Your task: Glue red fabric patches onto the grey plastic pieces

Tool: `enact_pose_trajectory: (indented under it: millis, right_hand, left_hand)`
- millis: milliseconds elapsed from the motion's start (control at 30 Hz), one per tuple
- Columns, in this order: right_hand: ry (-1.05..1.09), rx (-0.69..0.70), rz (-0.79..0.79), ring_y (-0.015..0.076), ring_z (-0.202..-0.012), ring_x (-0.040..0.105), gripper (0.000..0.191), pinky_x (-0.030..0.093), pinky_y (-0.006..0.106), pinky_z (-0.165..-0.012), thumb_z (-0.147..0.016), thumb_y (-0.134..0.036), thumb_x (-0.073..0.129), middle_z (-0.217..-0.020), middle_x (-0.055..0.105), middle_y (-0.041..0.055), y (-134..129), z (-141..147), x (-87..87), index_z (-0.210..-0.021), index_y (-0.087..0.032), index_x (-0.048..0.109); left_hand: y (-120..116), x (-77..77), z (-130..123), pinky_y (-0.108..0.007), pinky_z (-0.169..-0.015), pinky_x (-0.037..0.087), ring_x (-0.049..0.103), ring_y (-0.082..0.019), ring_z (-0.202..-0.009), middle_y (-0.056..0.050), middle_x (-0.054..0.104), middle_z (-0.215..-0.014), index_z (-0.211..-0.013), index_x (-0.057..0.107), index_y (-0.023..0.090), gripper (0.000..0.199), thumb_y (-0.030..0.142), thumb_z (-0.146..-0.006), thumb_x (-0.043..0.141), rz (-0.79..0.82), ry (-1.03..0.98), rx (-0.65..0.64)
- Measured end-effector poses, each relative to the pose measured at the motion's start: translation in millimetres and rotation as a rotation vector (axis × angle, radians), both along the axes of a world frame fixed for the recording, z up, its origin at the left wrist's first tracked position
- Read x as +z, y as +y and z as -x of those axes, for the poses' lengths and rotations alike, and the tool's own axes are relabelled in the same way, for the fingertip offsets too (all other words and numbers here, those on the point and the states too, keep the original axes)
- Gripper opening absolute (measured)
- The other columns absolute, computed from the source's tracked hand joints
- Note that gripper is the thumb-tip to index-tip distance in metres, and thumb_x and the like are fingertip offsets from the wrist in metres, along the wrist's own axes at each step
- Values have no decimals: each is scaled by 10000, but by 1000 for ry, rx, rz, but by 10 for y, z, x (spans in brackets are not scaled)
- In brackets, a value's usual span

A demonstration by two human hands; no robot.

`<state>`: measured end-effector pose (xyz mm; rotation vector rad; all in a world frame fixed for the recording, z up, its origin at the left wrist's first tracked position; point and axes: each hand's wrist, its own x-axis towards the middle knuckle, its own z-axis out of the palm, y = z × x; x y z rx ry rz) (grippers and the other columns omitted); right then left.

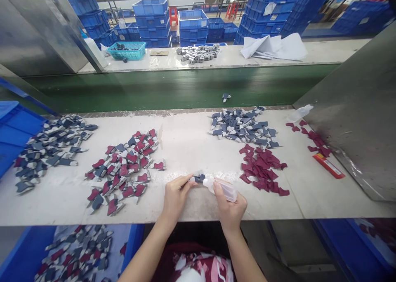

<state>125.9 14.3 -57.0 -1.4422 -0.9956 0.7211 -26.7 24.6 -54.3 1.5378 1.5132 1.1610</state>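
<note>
Near the table's front edge, my left hand (177, 193) pinches a small dark blue and white plastic piece (199, 178). My right hand (230, 205) is wrapped round a translucent squeeze bottle (225, 189), whose nozzle end meets the piece. Left of my hands lies a pile of pieces with maroon and blue faces (125, 166). To the right is a heap of loose maroon parts (266, 170), and behind it a pile of blue and white pieces (243, 125).
Another blue and white pile (55, 146) lies far left beside a blue crate (18, 129). A green conveyor belt (154, 88) runs behind the table, with one piece (226, 97) on it. A red packet (328, 165) and a second bottle (300, 113) are near the metal panel at right.
</note>
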Motion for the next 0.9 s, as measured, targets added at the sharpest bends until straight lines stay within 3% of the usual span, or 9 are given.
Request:
enact_pose_trajectory:
  millis: [433,900]
  right_hand:
    - [54,-57,16,219,-604,688,290,551,306,-567,-770,-424,724,-671,734,79,-31,-19,56,-714,-140,742]
    - [59,-211,75,254,-570,684,382,536,330,-522,-673,-515,779,-609,722,84,-5,-144,104,-637,-138,727]
  left_hand:
    - [-1,15,-9,-285,-718,579,752,-205,-759,-36,805,-848,-945,773,195,133,203,-883,656,10,52,16]
    - [3,40,-15,-302,-719,585,746,-209,-743,-35,801,-821,-921,768,207,152,265,-907,629,13,57,15]
